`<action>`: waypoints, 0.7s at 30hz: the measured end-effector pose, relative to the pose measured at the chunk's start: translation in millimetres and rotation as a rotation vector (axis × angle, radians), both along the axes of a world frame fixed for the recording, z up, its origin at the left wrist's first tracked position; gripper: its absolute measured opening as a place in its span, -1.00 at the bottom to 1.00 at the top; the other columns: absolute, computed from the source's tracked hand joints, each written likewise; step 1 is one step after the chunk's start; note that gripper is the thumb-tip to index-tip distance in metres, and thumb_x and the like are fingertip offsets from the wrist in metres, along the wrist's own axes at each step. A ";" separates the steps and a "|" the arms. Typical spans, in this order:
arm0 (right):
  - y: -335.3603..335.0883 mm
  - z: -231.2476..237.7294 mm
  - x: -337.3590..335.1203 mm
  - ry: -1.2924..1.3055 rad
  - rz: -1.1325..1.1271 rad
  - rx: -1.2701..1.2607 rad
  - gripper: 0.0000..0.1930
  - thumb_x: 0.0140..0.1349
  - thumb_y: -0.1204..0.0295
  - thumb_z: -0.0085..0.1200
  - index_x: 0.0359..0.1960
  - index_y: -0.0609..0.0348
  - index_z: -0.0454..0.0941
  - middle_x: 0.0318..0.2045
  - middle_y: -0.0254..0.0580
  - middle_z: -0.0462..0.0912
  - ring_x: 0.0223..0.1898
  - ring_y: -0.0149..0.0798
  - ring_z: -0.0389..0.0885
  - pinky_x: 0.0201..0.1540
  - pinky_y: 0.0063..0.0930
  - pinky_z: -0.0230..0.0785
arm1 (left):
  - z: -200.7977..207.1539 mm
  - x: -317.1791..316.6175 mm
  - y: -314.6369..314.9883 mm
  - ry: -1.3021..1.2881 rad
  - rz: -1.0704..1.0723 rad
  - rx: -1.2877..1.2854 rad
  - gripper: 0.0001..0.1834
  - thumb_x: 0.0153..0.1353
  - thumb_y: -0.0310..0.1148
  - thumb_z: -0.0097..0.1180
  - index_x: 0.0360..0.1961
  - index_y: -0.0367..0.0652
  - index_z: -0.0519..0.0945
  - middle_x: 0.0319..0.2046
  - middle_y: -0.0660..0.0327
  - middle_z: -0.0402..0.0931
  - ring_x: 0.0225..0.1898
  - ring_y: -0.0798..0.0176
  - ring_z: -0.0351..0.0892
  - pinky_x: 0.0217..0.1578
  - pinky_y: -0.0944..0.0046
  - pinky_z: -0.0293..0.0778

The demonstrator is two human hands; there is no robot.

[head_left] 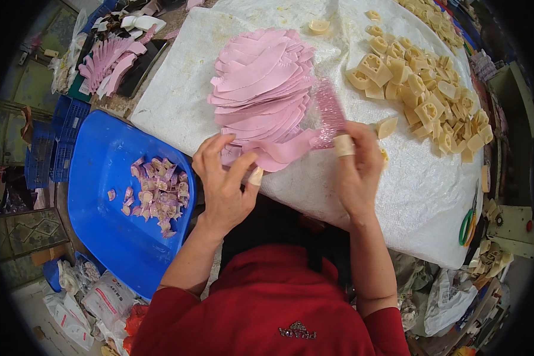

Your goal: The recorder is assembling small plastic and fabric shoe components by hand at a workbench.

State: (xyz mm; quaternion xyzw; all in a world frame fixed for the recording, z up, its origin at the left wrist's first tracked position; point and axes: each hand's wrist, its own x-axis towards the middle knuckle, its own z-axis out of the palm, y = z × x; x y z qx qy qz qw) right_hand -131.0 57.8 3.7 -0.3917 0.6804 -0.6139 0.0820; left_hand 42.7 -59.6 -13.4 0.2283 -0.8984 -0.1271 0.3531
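Note:
A fanned pile of curved pink strips point(261, 77) lies on the white woven sheet in front of me. One more pink strip point(282, 151) stretches across the pile's near edge between my hands. My left hand point(222, 184) grips its left end, thumb and fingers closed on it. With thumb and fingers pinched, my right hand point(360, 169) holds its right side, where a glittery pink section point(328, 113) stands up, smeared by motion. Both thumbs wear pale yellow covers.
Many cream, hollow block-shaped pieces point(424, 89) are heaped at the right. Green-handled scissors point(469, 222) lie at the sheet's right edge. A blue tub point(95, 196) with small purplish pieces point(160, 193) stands left. More pink strips point(104, 62) sit far left.

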 end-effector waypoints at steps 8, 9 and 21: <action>37.4 7.0 -17.2 -0.071 -0.121 -0.149 -0.86 0.24 0.61 -0.01 -0.17 0.28 0.41 -0.22 -0.23 0.45 -0.17 -0.41 0.41 -0.04 -0.57 0.24 | 6.5 11.5 19.5 0.073 0.039 0.022 -0.77 -0.01 -0.39 0.19 -0.26 -0.11 0.60 -0.06 0.01 0.33 0.03 -0.06 0.24 0.05 0.03 0.13; 40.4 7.2 -19.7 -0.071 -0.126 -0.150 -0.86 0.24 0.61 -0.01 -0.17 0.28 0.41 -0.22 -0.23 0.45 -0.17 -0.41 0.41 -0.04 -0.57 0.24 | 7.4 7.9 19.4 0.073 0.034 0.022 -0.77 -0.01 -0.39 0.19 -0.26 -0.11 0.60 -0.06 0.01 0.33 0.03 -0.06 0.24 0.05 0.03 0.13; 57.8 -2.1 -30.1 -0.177 -0.218 -0.064 -0.87 0.24 0.64 -0.05 -0.18 0.31 0.40 -0.26 -0.27 0.48 -0.23 -0.44 0.46 -0.09 -0.57 0.32 | 14.3 1.4 15.2 0.060 0.065 0.162 -0.82 -0.06 -0.51 0.20 -0.35 -0.15 0.61 -0.15 0.09 0.42 -0.06 0.00 0.33 -0.02 0.11 0.25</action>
